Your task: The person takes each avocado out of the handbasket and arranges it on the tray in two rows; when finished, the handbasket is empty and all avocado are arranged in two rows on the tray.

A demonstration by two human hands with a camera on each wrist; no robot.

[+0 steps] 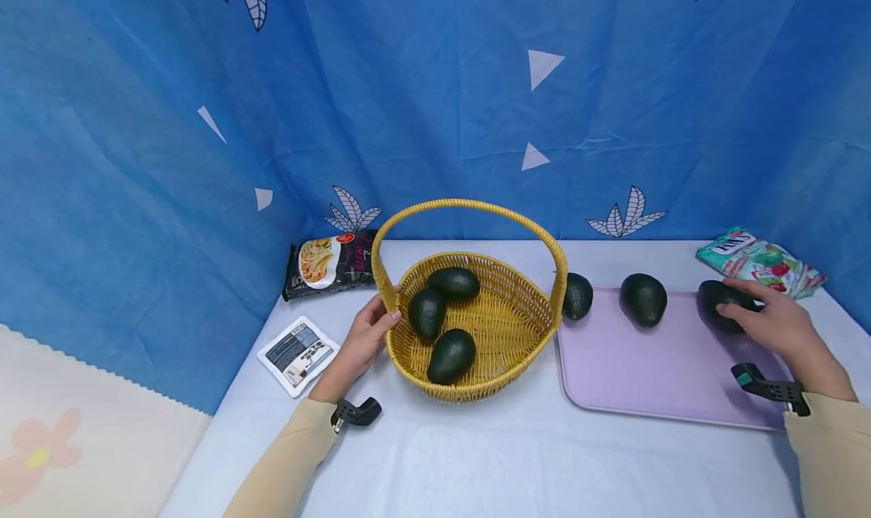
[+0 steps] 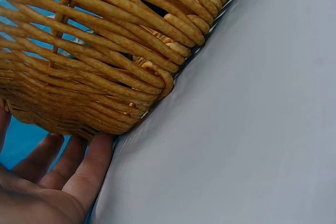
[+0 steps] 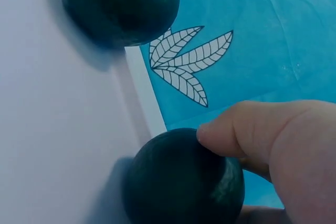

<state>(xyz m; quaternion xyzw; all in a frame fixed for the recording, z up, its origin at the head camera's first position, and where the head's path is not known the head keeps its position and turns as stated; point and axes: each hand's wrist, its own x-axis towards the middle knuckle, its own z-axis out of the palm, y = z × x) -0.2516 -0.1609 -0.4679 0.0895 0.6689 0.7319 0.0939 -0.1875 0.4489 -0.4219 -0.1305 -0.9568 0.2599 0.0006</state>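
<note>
My left hand (image 1: pixel 370 332) holds the yellow wicker basket (image 1: pixel 506 336) at its left side, thumb by the foot of the tall handle. In the left wrist view its fingers (image 2: pixel 90 169) rest against the woven outer wall. Inside the basket lie three dark green avocados. Over on the right, my right hand (image 1: pixel 776 317) grips an avocado (image 1: pixel 711 300) at the back right of the lilac tray (image 1: pixel 640 386). The right wrist view shows the thumb pressed on this avocado (image 3: pixel 178 182). Another avocado (image 1: pixel 643 300) sits mid-tray, and one (image 1: pixel 578 296) sits at the back left corner, beside the basket.
A black noodle packet (image 1: pixel 333 263) lies behind the basket on the left, and a white packet with a printed label (image 1: pixel 297 355) lies near my left forearm. Behind the tray's right end is a green and pink packet (image 1: pixel 762 262). Blue curtain (image 1: pixel 435 110) hangs along the table's back.
</note>
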